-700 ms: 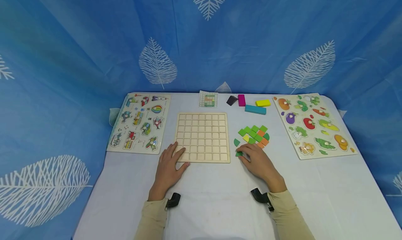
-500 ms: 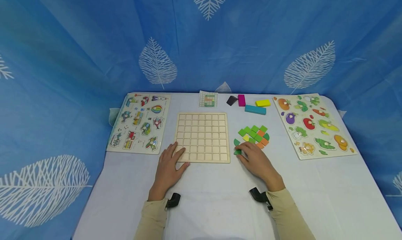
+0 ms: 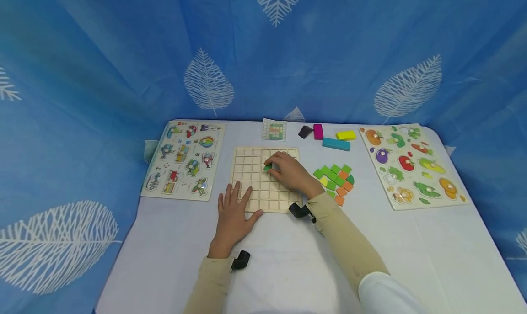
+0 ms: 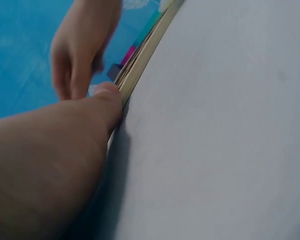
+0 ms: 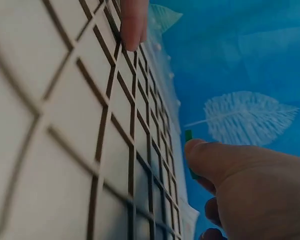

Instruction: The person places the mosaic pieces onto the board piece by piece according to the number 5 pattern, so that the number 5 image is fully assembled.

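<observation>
My right hand (image 3: 291, 173) is over the upper middle of a wooden grid board (image 3: 243, 177), pinching a dark green tile (image 3: 268, 167). In the right wrist view the green tile (image 5: 188, 135) shows edge-on between thumb and finger, apart from the grid; whether it is one tile or a stack I cannot tell. With fingers spread and straight, my left hand (image 3: 234, 219) rests on the board's near left part. Its thumb (image 4: 107, 90) lies along the board's near edge in the left wrist view.
Right of the board lies a cluster of green, orange and yellow tiles (image 3: 338, 180). Behind are a pattern card (image 3: 275, 130) and several blocks, including a blue block (image 3: 336, 144). A vehicle puzzle (image 3: 185, 161) flanks the left, a vegetable puzzle (image 3: 411, 165) the right.
My right hand has moved from beside the tile cluster leftward and up over the board, carrying the green tile. Two dark green tiles left the cluster's near left side. My left hand shifted slightly right.
</observation>
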{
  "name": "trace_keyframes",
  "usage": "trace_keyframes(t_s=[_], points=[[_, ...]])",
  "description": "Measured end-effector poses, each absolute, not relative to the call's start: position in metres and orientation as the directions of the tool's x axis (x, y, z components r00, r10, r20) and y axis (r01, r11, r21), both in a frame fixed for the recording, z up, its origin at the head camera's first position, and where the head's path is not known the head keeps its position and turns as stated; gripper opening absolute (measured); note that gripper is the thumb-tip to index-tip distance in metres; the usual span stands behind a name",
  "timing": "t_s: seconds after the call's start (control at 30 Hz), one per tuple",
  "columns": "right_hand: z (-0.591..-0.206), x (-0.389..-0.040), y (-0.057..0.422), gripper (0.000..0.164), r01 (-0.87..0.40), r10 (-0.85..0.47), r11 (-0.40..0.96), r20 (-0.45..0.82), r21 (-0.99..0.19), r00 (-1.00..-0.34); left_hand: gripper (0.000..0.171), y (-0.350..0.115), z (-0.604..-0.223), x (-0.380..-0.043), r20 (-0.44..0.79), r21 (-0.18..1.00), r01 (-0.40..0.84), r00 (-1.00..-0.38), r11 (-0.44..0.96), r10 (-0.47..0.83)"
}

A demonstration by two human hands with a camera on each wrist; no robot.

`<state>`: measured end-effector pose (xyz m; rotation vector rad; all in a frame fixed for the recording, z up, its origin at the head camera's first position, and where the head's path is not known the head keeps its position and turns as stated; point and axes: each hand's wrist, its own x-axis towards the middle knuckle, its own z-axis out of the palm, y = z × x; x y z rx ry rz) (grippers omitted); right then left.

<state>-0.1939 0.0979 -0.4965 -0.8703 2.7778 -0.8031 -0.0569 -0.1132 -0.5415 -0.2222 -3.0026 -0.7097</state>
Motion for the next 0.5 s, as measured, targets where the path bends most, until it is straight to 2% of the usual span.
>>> trace_keyframes(t_s=[0.2,0.5], points=[[-0.504,-0.225,0.068,0.028,-0.514,-0.595,0.690,0.004,-0.510,-0.804,0.077,-0.110,-0.543,-0.056,0.075,0.428,0.131,-0.991,0.894,0.110],[-0.511,-0.234,0.056,0.025,-0.484,-0.576,0.702,-0.016,-0.523,-0.818,0.076,-0.110,-0.541,-0.057,0.096,0.433,0.136,-0.990,0.891,0.104]])
